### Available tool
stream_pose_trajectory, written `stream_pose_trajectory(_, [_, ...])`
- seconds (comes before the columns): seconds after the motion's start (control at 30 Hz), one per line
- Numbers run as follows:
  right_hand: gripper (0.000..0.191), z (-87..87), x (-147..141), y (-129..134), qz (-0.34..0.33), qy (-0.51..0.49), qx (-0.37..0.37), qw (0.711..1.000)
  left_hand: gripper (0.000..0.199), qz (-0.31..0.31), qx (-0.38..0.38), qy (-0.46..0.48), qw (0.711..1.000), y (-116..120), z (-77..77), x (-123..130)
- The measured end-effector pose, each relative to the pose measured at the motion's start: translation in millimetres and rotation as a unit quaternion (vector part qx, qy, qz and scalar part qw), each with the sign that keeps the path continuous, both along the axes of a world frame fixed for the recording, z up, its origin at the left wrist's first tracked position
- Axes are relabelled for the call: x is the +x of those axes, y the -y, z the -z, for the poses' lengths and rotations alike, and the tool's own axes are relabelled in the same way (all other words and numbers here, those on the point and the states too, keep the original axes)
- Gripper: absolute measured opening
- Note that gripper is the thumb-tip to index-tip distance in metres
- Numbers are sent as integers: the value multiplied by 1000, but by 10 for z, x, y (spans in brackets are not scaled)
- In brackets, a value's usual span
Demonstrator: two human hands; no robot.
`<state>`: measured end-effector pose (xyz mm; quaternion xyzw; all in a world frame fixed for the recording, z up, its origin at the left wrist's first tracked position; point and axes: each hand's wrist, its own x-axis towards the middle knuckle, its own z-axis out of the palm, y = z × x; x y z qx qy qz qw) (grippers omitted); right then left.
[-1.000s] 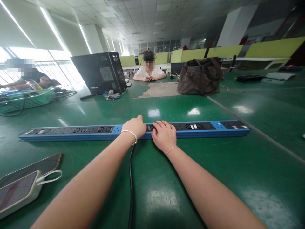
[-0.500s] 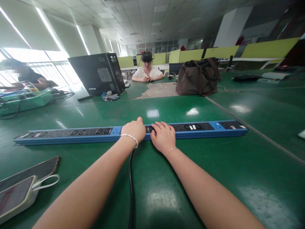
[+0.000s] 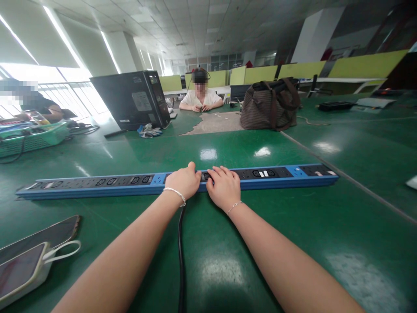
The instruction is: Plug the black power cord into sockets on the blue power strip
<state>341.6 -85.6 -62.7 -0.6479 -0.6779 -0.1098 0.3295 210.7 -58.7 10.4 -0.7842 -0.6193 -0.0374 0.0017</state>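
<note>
A long blue power strip [image 3: 276, 184] with black socket panels lies across the green table. My left hand [image 3: 183, 182] is closed over its middle, knuckles up and thumb along the top. From beneath that wrist a black power cord [image 3: 181, 243] runs toward me; its end is hidden by the hand. Right beside it, my right hand [image 3: 224, 187] grips the strip, fingers bent over the sockets and thumb at the near side. A small gap with one socket shows between the two hands.
At lower left lie two phones, one with a white cable [image 3: 63, 252]. Farther back stand a black computer case [image 3: 130, 102], gloves [image 3: 149, 131], a brown bag [image 3: 270, 106] and a green basket [image 3: 35, 141]. A person [image 3: 201, 98] sits opposite; another sits at far left.
My left forearm and wrist have shifted slightly, while both hands stay on the strip. The view has moved a little. The person opposite has parted their hands slightly.
</note>
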Motion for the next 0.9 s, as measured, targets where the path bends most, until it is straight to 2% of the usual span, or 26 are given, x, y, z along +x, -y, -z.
stream_pose_trajectory(0.1, [33, -16, 10, 8, -7, 0, 6, 1000, 50, 57, -5, 31, 998, -79, 57, -252])
stream_pose_trajectory(0.17, [37, -41, -5, 28, -37, 8, 19, 999, 48, 100, 79, 48, 991, -103, 167, -442])
stream_pose_trajectory(0.23, [42, -68, -51, 53, -104, 34, 38, 993, 42, 122, 132, 56, 982, -92, 313, -592])
stream_pose_trajectory(0.3, [45, -83, -128, 66, -180, 68, 52, 980, 43, 127, 144, 46, 980, -58, 448, -673])
stream_pose_trajectory(0.37, [45, -82, -216, 53, -215, 85, 59, 971, 46, 135, 146, 37, 979, -25, 535, -691])
stream_pose_trajectory(0.53, [38, -72, -345, -35, -188, 95, 52, 976, 45, 144, 169, 35, 974, -17, 580, -655])
stream_pose_trajectory(0.9, [36, -59, -326, -26, -181, 99, 64, 976, 47, 143, 173, 58, 973, -58, 630, -678])
